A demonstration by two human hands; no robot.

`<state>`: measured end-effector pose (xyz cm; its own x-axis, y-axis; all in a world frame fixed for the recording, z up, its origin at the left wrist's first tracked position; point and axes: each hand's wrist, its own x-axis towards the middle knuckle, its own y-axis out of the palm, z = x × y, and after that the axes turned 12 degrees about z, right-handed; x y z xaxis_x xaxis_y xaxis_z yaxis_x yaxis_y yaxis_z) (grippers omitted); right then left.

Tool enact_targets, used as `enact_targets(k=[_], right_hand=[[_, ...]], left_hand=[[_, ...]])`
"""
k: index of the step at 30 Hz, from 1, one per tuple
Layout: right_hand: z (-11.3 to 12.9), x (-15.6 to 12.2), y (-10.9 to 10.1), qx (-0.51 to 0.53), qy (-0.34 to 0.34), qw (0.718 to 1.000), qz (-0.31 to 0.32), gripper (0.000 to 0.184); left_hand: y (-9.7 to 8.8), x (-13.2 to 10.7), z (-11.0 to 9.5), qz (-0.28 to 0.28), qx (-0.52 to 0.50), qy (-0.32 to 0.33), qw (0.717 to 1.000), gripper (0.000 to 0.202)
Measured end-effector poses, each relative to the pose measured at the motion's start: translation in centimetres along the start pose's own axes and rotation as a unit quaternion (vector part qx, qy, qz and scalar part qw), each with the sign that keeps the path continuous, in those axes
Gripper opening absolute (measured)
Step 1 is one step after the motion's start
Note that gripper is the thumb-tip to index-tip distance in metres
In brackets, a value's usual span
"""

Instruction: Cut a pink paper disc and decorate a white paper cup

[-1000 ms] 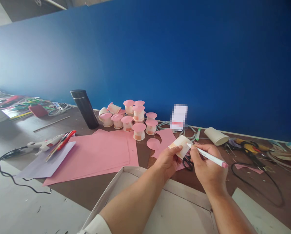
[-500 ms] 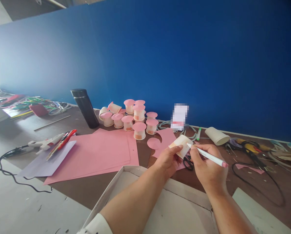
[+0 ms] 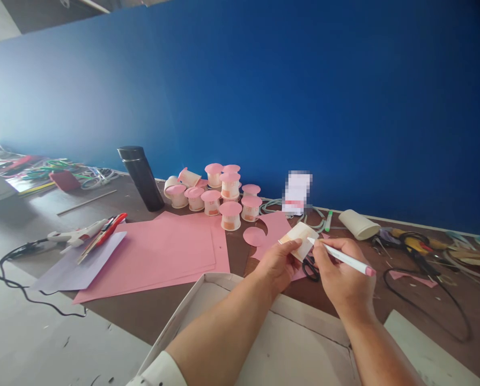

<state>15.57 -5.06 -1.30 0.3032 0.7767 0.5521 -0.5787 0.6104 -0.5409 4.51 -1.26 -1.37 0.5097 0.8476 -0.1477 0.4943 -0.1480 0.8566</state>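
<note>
My left hand [image 3: 278, 268] is closed around a short white paper cup [image 3: 303, 246] with a pale orange patch, tilted on its side. In my right hand [image 3: 346, 273] is a white marker [image 3: 346, 260] with a pink end; its tip is at the cup's wall. Black-handled scissors [image 3: 311, 269] lie partly hidden between the hands. Beyond the left hand are a pink paper disc [image 3: 255, 236] and a cut pink sheet [image 3: 275, 225]. Several small cups with pink disc tops [image 3: 230, 215] stand grouped farther back.
Pink sheets [image 3: 163, 252] lie at left, by a glue gun [image 3: 76, 233] and red cutter [image 3: 110, 230]. A black flask [image 3: 141, 177] stands behind. At right are a loose cup [image 3: 358, 224] and black cable [image 3: 428, 316]. An open box [image 3: 304, 354] sits below my arms.
Almost nothing differs. The view has shifted very slightly; both hands keep the same hold on the paper cup and marker.
</note>
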Motion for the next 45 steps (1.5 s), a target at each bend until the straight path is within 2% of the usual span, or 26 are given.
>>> enact_targets(k=[15,24,32,40,45], right_hand=[[0.3,-0.1,-0.1,-0.012,-0.005,1.000,0.009,0.020],[0.5,-0.1,0.1,-0.005,-0.009,1.000,0.007,0.019],[1.1,0.1,-0.5,0.072,-0.002,0.994,-0.083,0.022],[1.1,0.1,-0.5,0.049,-0.002,0.996,-0.076,0.022],[0.8,-0.2,0.0,0.041,-0.030,0.998,-0.033,0.018]], left_hand=[[-0.3,0.2,0.1,0.006,-0.008,0.006,1.000,0.013],[-0.3,0.2,0.1,0.006,-0.019,0.003,1.000,0.018],[-0.4,0.1,-0.1,0.019,-0.027,-0.017,0.999,0.025],[-0.4,0.1,-0.1,0.007,-0.026,-0.021,0.999,0.025],[-0.3,0.1,-0.1,-0.009,-0.039,-0.012,0.999,0.017]])
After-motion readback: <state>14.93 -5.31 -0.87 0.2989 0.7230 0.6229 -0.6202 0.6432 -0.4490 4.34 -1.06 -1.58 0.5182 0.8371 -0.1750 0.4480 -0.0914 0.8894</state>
